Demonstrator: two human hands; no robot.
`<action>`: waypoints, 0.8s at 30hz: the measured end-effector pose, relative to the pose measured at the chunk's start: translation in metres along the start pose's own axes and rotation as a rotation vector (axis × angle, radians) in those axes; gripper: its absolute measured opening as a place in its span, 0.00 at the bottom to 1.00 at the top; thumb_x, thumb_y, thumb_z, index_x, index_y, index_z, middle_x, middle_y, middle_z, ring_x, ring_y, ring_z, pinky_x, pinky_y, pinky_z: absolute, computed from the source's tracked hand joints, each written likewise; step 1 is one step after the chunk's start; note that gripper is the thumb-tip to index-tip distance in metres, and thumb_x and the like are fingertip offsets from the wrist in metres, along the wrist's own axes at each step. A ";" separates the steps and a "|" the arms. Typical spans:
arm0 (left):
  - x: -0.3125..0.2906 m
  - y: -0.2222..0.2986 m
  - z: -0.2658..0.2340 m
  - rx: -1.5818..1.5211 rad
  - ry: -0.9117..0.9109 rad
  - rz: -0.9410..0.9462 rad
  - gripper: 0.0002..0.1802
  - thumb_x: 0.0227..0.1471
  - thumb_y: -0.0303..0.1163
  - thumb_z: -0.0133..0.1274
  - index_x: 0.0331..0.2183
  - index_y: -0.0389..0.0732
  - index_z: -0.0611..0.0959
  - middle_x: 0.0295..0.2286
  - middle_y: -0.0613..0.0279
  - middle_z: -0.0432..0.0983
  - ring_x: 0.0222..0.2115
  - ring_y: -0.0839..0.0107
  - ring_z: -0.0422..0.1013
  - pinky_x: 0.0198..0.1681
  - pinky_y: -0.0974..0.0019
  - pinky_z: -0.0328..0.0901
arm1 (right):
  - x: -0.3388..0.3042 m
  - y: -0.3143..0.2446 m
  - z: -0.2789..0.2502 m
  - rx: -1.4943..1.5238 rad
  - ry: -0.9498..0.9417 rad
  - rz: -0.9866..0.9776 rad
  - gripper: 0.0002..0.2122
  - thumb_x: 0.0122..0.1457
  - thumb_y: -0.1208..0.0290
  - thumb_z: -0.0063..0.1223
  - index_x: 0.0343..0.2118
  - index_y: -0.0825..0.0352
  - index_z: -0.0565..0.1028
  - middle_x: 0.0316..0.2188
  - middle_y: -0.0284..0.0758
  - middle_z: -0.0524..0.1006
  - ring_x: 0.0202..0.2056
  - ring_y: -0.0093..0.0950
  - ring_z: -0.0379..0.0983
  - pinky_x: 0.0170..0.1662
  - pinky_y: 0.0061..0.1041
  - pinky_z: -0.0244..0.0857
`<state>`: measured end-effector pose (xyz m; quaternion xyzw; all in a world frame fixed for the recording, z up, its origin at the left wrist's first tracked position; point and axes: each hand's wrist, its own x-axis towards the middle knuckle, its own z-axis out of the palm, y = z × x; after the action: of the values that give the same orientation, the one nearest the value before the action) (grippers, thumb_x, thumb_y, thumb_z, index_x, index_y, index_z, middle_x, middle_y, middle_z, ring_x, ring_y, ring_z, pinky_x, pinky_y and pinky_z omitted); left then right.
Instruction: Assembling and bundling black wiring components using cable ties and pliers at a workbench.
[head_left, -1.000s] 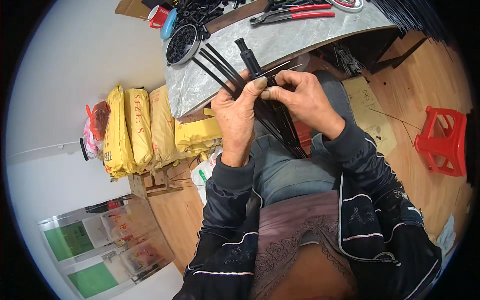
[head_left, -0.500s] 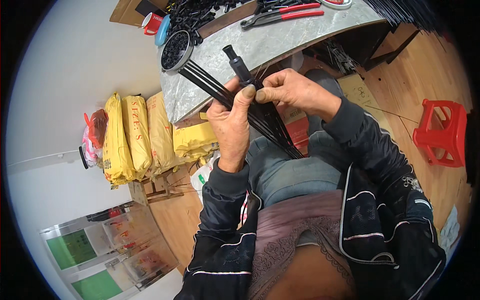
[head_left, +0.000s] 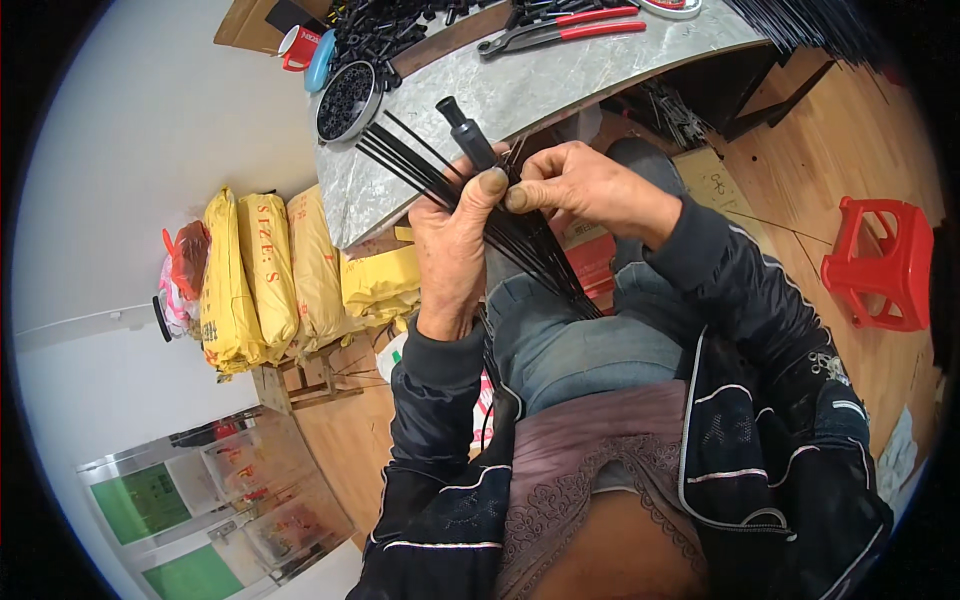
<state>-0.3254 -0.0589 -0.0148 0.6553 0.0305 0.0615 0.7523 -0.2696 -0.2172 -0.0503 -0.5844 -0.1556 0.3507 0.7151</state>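
Note:
My left hand [head_left: 450,240] is closed around a black plastic tube-shaped fitting [head_left: 467,133] with a flared top, which points up and to the left. Several thin black rods [head_left: 410,168], much like umbrella ribs, run through the same grip and fan out past its fingers. Beside its thumb, my right hand [head_left: 600,190] pinches at the fitting's lower end, where the rods meet it; what lies between those fingertips is too small to make out. Below the hands, more black rods [head_left: 545,255] slant down across my lap.
On the grey table [head_left: 440,110] stand a round bowl of small black parts [head_left: 348,100], a heap of black fittings [head_left: 375,40] and red-handled pliers [head_left: 565,32]. Yellow sacks [head_left: 268,275] are stacked at left. A red stool [head_left: 878,262] is on the wooden floor at right.
The fitting has shifted slightly left, and the rods in my left hand have spread apart a little. My right hand keeps its pinch in nearly the same place.

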 end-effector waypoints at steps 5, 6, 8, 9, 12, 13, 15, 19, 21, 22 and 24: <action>0.008 -0.003 0.000 -0.168 -0.008 -0.018 0.20 0.47 0.30 0.63 0.43 0.34 0.79 0.32 0.65 0.77 0.31 0.77 0.72 0.37 0.73 0.67 | -0.012 -0.012 0.004 0.103 0.062 -0.016 0.14 0.53 0.58 0.61 0.24 0.65 0.74 0.23 0.27 0.72 0.24 0.17 0.69 0.25 0.18 0.69; 0.009 -0.004 0.001 -0.170 -0.016 -0.019 0.20 0.47 0.30 0.63 0.43 0.34 0.79 0.32 0.65 0.77 0.31 0.77 0.72 0.37 0.73 0.67 | -0.011 -0.011 0.002 0.102 0.070 -0.017 0.14 0.53 0.58 0.61 0.24 0.65 0.74 0.23 0.27 0.72 0.24 0.17 0.69 0.25 0.18 0.69; 0.009 -0.010 -0.003 -0.108 -0.053 0.030 0.22 0.49 0.33 0.61 0.44 0.31 0.76 0.34 0.57 0.77 0.34 0.69 0.74 0.40 0.69 0.69 | -0.008 -0.008 -0.002 0.058 0.065 0.016 0.15 0.52 0.58 0.62 0.24 0.66 0.74 0.23 0.28 0.72 0.24 0.18 0.70 0.25 0.18 0.70; 0.010 -0.011 -0.006 -0.114 -0.065 0.003 0.21 0.49 0.34 0.61 0.42 0.32 0.76 0.33 0.56 0.77 0.34 0.69 0.75 0.40 0.68 0.70 | -0.008 -0.009 -0.001 0.057 0.068 0.015 0.15 0.52 0.58 0.62 0.24 0.66 0.74 0.23 0.28 0.72 0.24 0.18 0.70 0.25 0.18 0.70; 0.009 -0.009 -0.005 -0.114 -0.073 -0.006 0.20 0.50 0.34 0.61 0.42 0.32 0.77 0.33 0.55 0.78 0.33 0.69 0.75 0.40 0.69 0.70 | -0.008 -0.009 0.000 0.102 0.054 0.032 0.15 0.52 0.58 0.63 0.23 0.65 0.74 0.23 0.28 0.72 0.24 0.18 0.70 0.25 0.19 0.70; 0.009 -0.009 -0.005 -0.119 -0.088 -0.020 0.20 0.50 0.34 0.60 0.42 0.33 0.77 0.33 0.55 0.78 0.34 0.69 0.75 0.40 0.69 0.70 | -0.005 -0.006 -0.002 0.103 0.049 0.072 0.15 0.51 0.58 0.63 0.24 0.65 0.73 0.24 0.28 0.72 0.25 0.18 0.71 0.25 0.20 0.71; 0.005 -0.008 -0.003 -0.136 -0.082 -0.025 0.20 0.51 0.35 0.60 0.42 0.33 0.77 0.33 0.55 0.78 0.34 0.69 0.75 0.40 0.69 0.70 | -0.003 -0.003 -0.003 0.103 0.043 0.110 0.15 0.51 0.59 0.64 0.26 0.65 0.72 0.25 0.28 0.72 0.25 0.18 0.71 0.26 0.20 0.71; 0.002 -0.009 -0.004 -0.108 -0.061 -0.017 0.21 0.53 0.38 0.57 0.43 0.32 0.76 0.33 0.56 0.77 0.33 0.70 0.74 0.39 0.69 0.70 | -0.004 -0.006 0.002 0.055 0.099 0.085 0.16 0.50 0.62 0.65 0.34 0.66 0.71 0.28 0.28 0.72 0.27 0.18 0.71 0.27 0.19 0.71; 0.001 -0.010 -0.003 -0.076 -0.057 -0.012 0.21 0.54 0.39 0.56 0.44 0.32 0.76 0.33 0.56 0.77 0.33 0.70 0.74 0.39 0.69 0.70 | -0.006 -0.007 0.007 0.042 0.100 0.072 0.18 0.50 0.63 0.65 0.38 0.66 0.71 0.29 0.28 0.72 0.27 0.18 0.70 0.29 0.18 0.70; 0.001 -0.009 -0.001 -0.088 -0.081 -0.017 0.22 0.56 0.40 0.54 0.44 0.32 0.75 0.34 0.56 0.77 0.34 0.70 0.74 0.39 0.69 0.70 | -0.007 -0.007 0.012 0.095 0.159 -0.037 0.18 0.49 0.64 0.66 0.37 0.68 0.72 0.30 0.30 0.73 0.29 0.19 0.70 0.30 0.20 0.69; 0.000 -0.006 0.001 -0.100 -0.105 -0.021 0.22 0.57 0.41 0.51 0.45 0.32 0.74 0.34 0.56 0.77 0.34 0.71 0.74 0.39 0.69 0.70 | -0.010 -0.007 0.018 0.146 0.216 -0.147 0.18 0.48 0.65 0.66 0.36 0.70 0.72 0.30 0.32 0.74 0.31 0.20 0.70 0.31 0.21 0.67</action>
<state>-0.3249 -0.0611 -0.0203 0.6189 -0.0052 0.0208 0.7852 -0.2855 -0.2116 -0.0376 -0.5521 -0.0942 0.2430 0.7920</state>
